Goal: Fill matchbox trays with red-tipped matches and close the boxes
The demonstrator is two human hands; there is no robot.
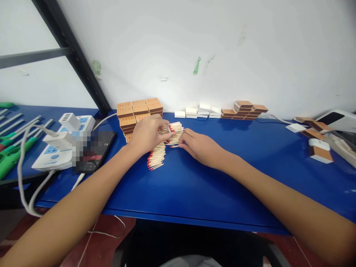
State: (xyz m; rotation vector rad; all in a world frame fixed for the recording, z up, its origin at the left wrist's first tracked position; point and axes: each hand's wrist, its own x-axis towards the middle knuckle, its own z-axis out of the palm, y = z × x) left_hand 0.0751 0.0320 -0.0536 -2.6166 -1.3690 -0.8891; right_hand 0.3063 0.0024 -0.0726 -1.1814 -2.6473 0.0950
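My left hand (150, 133) grips a small white matchbox tray (169, 128) between thumb and fingers. Red-tipped matchsticks (175, 127) lie in the tray, their heads toward my left hand. My right hand (198, 146) is closed in a pinch at the right side of the tray. A single matchstick (174, 146) sticks out from its fingertips, red head to the left. Below the tray and my left hand, a pile of loose matchsticks (156, 155) spreads over the blue table (194, 189), heads mostly to the left. My left fingers partly hide the tray.
Behind my left hand stand stacked orange matchboxes (139, 107). White trays (204, 110) and brown-sided box sleeves (244, 110) line the wall. Several more box parts (319, 154) lie at right. A power strip (52, 152) with cables and a phone (97, 152) occupy the left.
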